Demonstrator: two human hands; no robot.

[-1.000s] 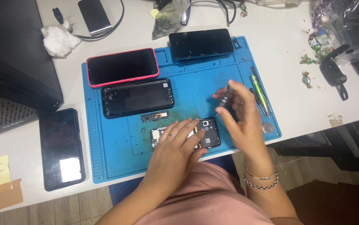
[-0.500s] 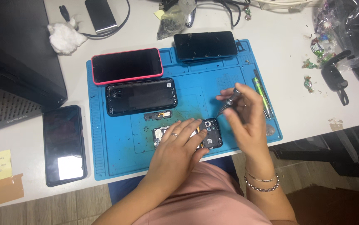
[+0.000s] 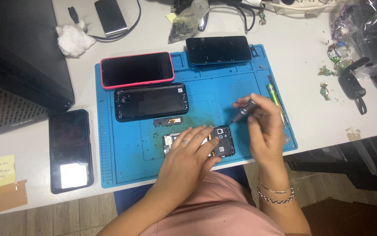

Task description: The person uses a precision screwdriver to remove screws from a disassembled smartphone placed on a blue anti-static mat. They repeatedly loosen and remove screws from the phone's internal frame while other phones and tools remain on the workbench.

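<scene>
Opened phone [image 3: 221,142] lying long axis left-right at blue mat's [image 3: 123,166] near edge, pinned flat under left hand [image 3: 187,150]; right hand [image 3: 265,126] pinching screwdriver [image 3: 242,113], tip angled down-left toward it.

My left hand [image 3: 187,150] lies flat, palm down, fingers spread forward. My right hand [image 3: 265,126] is raised, fingers pinched together, wrist bent.
</scene>
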